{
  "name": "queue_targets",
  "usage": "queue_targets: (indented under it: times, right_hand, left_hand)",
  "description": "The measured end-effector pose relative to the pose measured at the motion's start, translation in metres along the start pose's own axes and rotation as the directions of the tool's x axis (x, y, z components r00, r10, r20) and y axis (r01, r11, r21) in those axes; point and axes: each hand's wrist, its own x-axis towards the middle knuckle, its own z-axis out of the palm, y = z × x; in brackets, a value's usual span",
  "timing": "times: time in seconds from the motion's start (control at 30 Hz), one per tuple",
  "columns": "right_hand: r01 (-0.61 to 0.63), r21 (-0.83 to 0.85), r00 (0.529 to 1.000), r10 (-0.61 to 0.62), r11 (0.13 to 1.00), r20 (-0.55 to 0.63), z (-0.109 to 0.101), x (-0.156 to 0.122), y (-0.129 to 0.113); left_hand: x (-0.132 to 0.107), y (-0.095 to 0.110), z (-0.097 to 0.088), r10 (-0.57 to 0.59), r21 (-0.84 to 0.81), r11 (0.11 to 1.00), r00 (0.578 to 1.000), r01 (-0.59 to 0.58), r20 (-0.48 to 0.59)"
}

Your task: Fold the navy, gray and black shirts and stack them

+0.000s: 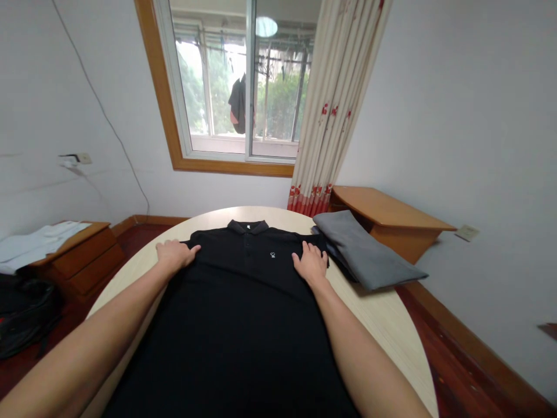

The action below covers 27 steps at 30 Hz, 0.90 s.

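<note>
A black polo shirt [243,302] with a small white chest logo lies spread face-up on a round pale wooden table [391,319], collar toward the window. My left hand [174,254] rests on the shirt's left shoulder area, fingers curled loosely and pressing down on the fabric. My right hand [311,262] lies flat on the right shoulder area, fingers stretched toward the sleeve. Neither hand grips anything.
A folded grey garment [363,249] lies on the table's right side over something dark. A wooden desk [387,217] stands at the right wall. A wooden cabinet [82,255] with white cloth stands at the left, a dark bag [26,313] below it.
</note>
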Motion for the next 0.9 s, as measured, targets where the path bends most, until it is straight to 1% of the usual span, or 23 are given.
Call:
queue_targets:
  times: [0.03, 0.07, 0.1, 0.13, 0.17, 0.23, 0.3, 0.43, 0.53, 0.63, 0.7, 0.87, 0.9]
  right_hand:
    - [0.04, 0.002, 0.999, -0.04, 0.999, 0.003, 0.001, 0.0, -0.001]
    - [0.08, 0.004, 0.997, -0.08, 0.997, 0.002, 0.002, 0.001, -0.001]
    - [0.113, 0.006, 0.994, -0.113, 0.994, 0.0, 0.003, 0.001, -0.001]
    - [0.13, 0.008, 0.991, -0.131, 0.991, 0.006, 0.005, 0.001, 0.0]
    - [0.131, 0.011, 0.991, -0.131, 0.991, 0.02, 0.007, 0.002, 0.002]
    - [0.102, 0.014, 0.991, -0.103, 0.995, 0.085, 0.01, 0.004, 0.006]
    - [0.078, 0.008, 0.982, -0.078, 0.997, 0.171, 0.012, 0.008, 0.009]
    - [0.03, -0.019, 0.949, -0.022, 0.999, 0.316, 0.008, 0.025, 0.006]
    - [-0.047, -0.045, 0.919, 0.061, 0.998, 0.39, 0.004, 0.041, -0.003]
    - [-0.123, -0.102, 0.899, 0.154, 0.987, 0.411, 0.001, 0.056, -0.012]
    - [-0.157, -0.145, 0.895, 0.203, 0.977, 0.397, 0.0, 0.065, -0.016]
    - [-0.235, -0.209, 0.885, 0.298, 0.949, 0.358, 0.002, 0.085, -0.028]
    - [-0.227, -0.215, 0.895, 0.29, 0.95, 0.338, 0.005, 0.087, -0.032]
  left_hand:
    - [0.003, 0.002, 0.003, 0.092, 0.01, 0.996, 0.995, -0.091, -0.045]
    - [0.005, 0.003, 0.007, 0.179, 0.006, 0.984, 0.981, -0.179, -0.079]
    - [0.008, 0.004, 0.013, 0.237, -0.019, 0.971, 0.967, -0.24, -0.095]
    - [0.011, 0.005, 0.02, 0.257, -0.062, 0.963, 0.962, -0.263, -0.091]
    - [0.014, 0.004, 0.027, 0.242, -0.113, 0.962, 0.968, -0.249, -0.07]
    - [0.023, -0.001, 0.038, 0.184, -0.19, 0.964, 0.983, -0.185, -0.022]
    - [0.032, -0.008, 0.044, 0.161, -0.218, 0.963, 0.987, -0.158, -0.002]
    - [0.046, -0.019, 0.044, 0.15, -0.224, 0.964, 0.989, -0.147, -0.002]
    - [0.051, -0.019, 0.041, 0.111, -0.229, 0.967, 0.994, -0.109, -0.002]
    - [0.053, -0.017, 0.041, 0.063, -0.235, 0.97, 0.998, -0.061, 0.003]
    - [0.056, -0.016, 0.042, 0.046, -0.244, 0.969, 0.999, -0.043, 0.005]
    - [0.06, -0.014, 0.046, 0.012, -0.264, 0.964, 1.0, -0.016, -0.017]
    - [0.061, -0.013, 0.046, 0.003, -0.265, 0.964, 1.0, -0.008, -0.019]
